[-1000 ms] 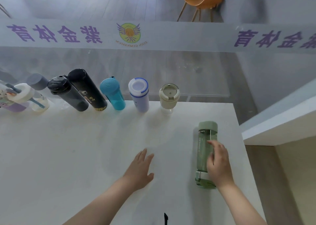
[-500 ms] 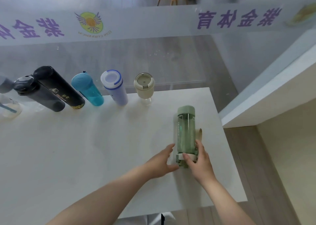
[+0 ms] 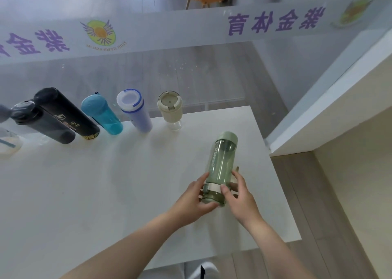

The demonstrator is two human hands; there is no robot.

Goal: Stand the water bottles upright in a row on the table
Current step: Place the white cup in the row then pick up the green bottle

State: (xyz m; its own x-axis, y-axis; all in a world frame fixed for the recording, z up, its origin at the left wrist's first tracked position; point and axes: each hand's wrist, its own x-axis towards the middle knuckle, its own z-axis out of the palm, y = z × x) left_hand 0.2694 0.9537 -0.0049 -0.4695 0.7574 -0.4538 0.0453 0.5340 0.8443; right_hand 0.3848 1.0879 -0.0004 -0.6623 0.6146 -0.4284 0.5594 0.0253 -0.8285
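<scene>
Running off the left edge of the white table [image 3: 89, 193], the row of upright bottles [image 3: 133, 111] was cut short, its leftmost ones blurred; nearer than that row, toward the table's right edge, the green bottle [image 3: 221, 162] was gripped at its near end by the left hand [image 3: 196, 196] and right hand [image 3: 239, 196], fingers curled round it, partly hiding the pale band

Pale green translucent bottle [image 3: 220, 164], right of centre frame, off the row, green cap pointing up-frame, white band near its lower end. Standing along the upper left: beige-lidded cup [image 3: 171, 111], white-and-blue bottle [image 3: 135, 111], teal bottle [image 3: 102, 115], two black bottles [image 3: 67, 115].
</scene>
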